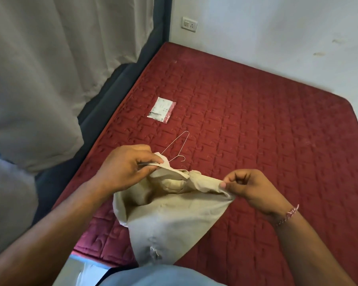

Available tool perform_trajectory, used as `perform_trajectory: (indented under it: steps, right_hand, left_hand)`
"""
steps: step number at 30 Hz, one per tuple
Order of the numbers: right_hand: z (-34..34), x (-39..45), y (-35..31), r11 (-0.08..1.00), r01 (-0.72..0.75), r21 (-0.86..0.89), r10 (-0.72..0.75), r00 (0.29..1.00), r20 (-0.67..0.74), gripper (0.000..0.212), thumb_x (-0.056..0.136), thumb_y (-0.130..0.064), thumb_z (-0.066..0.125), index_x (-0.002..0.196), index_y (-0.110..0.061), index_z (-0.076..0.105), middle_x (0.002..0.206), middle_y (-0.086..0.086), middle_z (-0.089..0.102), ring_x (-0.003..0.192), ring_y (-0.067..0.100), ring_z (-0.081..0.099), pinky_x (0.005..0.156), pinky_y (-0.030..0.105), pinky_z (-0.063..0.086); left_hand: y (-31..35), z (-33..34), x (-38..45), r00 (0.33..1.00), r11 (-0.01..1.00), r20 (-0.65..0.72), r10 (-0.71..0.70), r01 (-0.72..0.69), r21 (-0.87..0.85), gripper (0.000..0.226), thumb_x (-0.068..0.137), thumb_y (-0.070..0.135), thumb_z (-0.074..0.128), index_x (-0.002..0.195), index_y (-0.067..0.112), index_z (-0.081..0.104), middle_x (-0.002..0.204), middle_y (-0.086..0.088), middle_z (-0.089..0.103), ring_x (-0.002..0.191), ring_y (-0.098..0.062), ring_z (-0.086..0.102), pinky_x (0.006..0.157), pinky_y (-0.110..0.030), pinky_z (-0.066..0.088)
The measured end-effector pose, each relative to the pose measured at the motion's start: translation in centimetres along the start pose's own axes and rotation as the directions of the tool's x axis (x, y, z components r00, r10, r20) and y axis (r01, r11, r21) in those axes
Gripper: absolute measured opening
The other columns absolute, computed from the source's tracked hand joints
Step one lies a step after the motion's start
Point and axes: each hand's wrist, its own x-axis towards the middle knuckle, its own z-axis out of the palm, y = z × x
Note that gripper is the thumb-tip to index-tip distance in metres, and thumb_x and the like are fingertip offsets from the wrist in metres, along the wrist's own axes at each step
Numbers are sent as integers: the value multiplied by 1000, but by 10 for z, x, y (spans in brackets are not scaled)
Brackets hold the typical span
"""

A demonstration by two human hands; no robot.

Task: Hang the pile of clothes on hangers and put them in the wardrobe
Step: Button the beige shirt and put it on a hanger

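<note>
Over the near end of the bed (256, 124), with its dark red quilted mattress cover, a person holds a beige garment (165, 219) up between both hands. The left hand (124, 168) grips one part of the garment's top edge, fingers (147, 159) curled and pressed against the thumb with the cloth pinched between them. The right hand (252, 188) holds the other end of that edge, thumb and forefinger pinching a fold of the fabric while the remaining fingers curl loosely inward. Between the two hands the top edge is bunched and partly opened, and the rest of the cloth hangs down toward the person's body, its lower end showing a small frayed patch.

Just beyond the left hand, a thin wire hanger (176, 149) lies flat on the mattress, its hook close to the pinched cloth and its far corner pointing away up the bed; part of it is hidden behind the hand and fabric. Farther up the bed, well apart from the hands, lies a small clear plastic packet (161, 110) with a printed label. A pink braided bracelet (287, 215) sits on the right wrist. Pale curtains (56, 69) hang along the left side of the bed, and a wall socket (189, 24) is set in the white wall beyond it.
</note>
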Motion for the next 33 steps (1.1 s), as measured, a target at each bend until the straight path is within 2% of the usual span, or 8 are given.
perform_trajectory:
  steps: [4,9,19,22,26,29,31,33]
  right_hand:
    - [20,-18,-33,948,42,316,-53,998,27,11,88,-7,71,92,3,72,81,14,66,72,19,57,67,28,48]
    - [41,-34,-69,877,15,480,-14,1000,-5,29,77,-11,76,98,9,72,89,24,69,80,32,62,71,38,52]
    - [51,-51,-95,873,69,482,-61,998,-31,26,73,-9,79,94,6,76,89,28,72,74,30,68,67,36,57]
    - [52,-52,-96,901,112,419,-95,994,-63,28,73,-13,80,93,6,76,90,29,73,76,33,69,68,38,59]
    - [51,-52,-98,945,283,164,-262,955,-138,19,77,-17,83,89,-2,79,87,22,75,86,49,68,79,53,59]
    - [48,-48,-95,937,347,42,-341,933,-111,6,82,-13,82,87,-10,80,80,14,74,80,43,69,73,46,59]
    - [45,-46,-91,930,367,-38,-369,925,-92,6,84,-9,83,87,-15,81,80,9,75,76,32,71,69,38,59]
    - [43,-45,-87,898,410,-160,-426,901,-85,10,84,-11,83,89,-20,82,82,1,75,76,17,72,68,29,56]
  left_hand:
    - [32,9,4,957,983,-233,170,-182,-31,24,97,26,70,118,17,78,90,5,70,77,-14,67,59,-38,53]
    - [85,11,12,860,945,-420,290,-326,-15,19,97,19,74,104,2,80,93,-3,77,80,-12,69,70,-29,53]
    - [112,6,14,811,903,-405,422,-418,104,16,92,19,81,88,4,82,85,-2,77,70,-20,69,59,-39,49]
    - [113,6,15,809,893,-379,450,-424,154,22,94,24,80,85,5,82,85,-3,77,65,-22,65,55,-40,47]
    - [118,9,14,853,924,-355,382,-340,176,24,97,29,76,87,7,82,101,-7,75,70,-18,60,58,-32,47]
    - [116,11,17,904,946,-306,299,-323,-29,20,94,25,78,87,6,81,114,-8,74,83,-12,68,70,-24,53]
    - [114,12,18,943,944,-248,222,-271,-189,20,90,27,80,89,7,79,106,-2,76,91,-6,71,75,-20,55]
    - [114,12,18,978,935,-197,62,-126,-332,28,84,35,83,99,12,78,97,8,76,84,-6,72,70,-21,56]
